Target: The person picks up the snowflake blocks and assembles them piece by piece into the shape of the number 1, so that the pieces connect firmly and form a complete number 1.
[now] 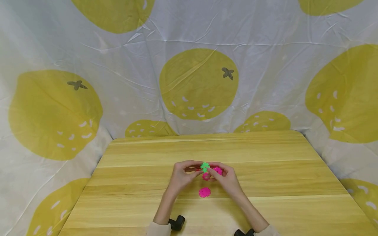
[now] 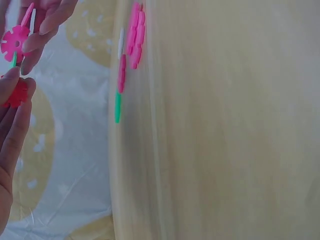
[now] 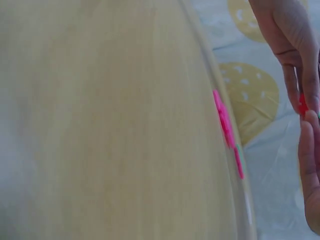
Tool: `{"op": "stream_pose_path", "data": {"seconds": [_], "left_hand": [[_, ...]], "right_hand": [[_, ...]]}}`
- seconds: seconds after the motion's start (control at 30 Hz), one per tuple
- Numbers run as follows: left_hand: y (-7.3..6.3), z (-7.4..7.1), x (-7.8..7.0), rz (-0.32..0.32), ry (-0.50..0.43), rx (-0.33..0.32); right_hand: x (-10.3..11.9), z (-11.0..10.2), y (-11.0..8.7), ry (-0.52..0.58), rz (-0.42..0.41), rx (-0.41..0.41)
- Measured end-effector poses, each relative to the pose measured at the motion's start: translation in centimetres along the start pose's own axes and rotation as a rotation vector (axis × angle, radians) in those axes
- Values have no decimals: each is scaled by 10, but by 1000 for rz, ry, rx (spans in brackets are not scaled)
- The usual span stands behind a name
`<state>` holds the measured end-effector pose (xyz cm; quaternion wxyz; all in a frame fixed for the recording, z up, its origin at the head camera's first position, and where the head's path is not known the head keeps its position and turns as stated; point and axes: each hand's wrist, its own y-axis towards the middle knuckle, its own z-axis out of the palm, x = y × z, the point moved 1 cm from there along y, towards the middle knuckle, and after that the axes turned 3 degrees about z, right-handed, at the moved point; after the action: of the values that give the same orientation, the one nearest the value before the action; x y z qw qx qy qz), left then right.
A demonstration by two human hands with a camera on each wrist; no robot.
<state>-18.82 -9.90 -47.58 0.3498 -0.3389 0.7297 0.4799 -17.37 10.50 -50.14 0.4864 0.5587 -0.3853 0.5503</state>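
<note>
Left hand (image 1: 183, 174) pinches red disc (image 2: 19, 94) between thumb and fingers. Right hand (image 1: 226, 177) grips green disc (image 1: 204, 166), thumb against it; pink disc (image 2: 16, 41) at its fingers. Hands close together above wooden table (image 1: 141, 186). Pink pieces (image 1: 204, 192) lie on tabletop, nearer the person.

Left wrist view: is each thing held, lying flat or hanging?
Left hand: pinching the red piece.
Red piece: held up.
Right hand: holding a pink piece.
Pink piece: held up.
Held green piece: off the table.
Other green piece: lying flat.
Other pink pieces: lying flat.
Cloth: hanging.
</note>
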Motion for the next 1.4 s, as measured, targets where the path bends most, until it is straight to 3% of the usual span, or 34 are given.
{"op": "stream_pose_path", "data": {"seconds": [0.13, 0.37, 0.47, 0.63, 0.9, 1.13, 1.4], "left_hand": [[0, 1, -2, -15, 2, 11], [0, 1, -1, -202, -105, 75], [0, 1, 0, -228, -130, 112], [-1, 2, 1, -213, -154, 147], [-1, 0, 0, -256, -171, 181], [0, -2, 1, -367, -291, 179], [0, 3, 4, -466, -435, 165]], "right_hand": [[0, 5, -1, 5, 15, -82], [-1, 7, 0, 61, -22, -165], [-1, 7, 1, 78, -13, -181], [0, 6, 0, 99, 27, -182], [0, 4, -1, 110, 46, -181], [-1, 3, -2, 75, -39, -102], [-1, 1, -1, 68, -45, -47]]}}
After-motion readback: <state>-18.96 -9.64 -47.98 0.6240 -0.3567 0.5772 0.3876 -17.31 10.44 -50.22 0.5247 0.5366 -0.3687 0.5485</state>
